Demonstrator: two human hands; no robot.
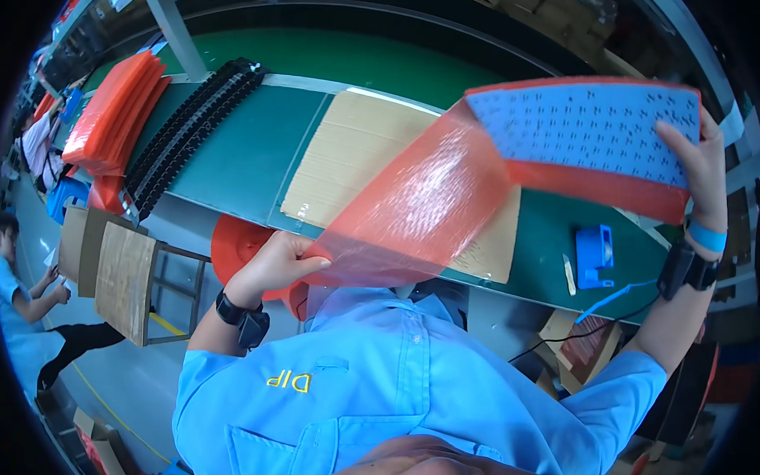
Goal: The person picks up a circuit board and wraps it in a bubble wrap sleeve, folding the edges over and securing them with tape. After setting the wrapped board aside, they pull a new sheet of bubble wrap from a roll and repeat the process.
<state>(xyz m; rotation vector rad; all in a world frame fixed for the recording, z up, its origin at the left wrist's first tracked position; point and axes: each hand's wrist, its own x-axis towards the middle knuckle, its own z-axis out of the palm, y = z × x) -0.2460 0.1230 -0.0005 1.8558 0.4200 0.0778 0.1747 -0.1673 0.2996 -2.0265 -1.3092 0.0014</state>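
A sheet of translucent red plastic wrap (415,197) is stretched slantwise across the front of the bench. My left hand (277,266) pinches its near-left corner, close to my body. At the upper right, my right hand (702,169) grips the outer end of a light-blue panel (559,131) dotted with rows of small dark parts, thumb on its face. The red wrap joins the panel's left end and shows along its edges. The panel is raised above the bench and tilted. My right fingers are hidden behind it.
Flat cardboard (341,148) lies on the green bench (240,161). A blue tape dispenser (594,257) and a cutter knife (569,275) sit right. Red packing sheets (116,115) and black slotted strips (195,126) lie left. A person (22,288) is beyond the wooden-topped stool (126,270).
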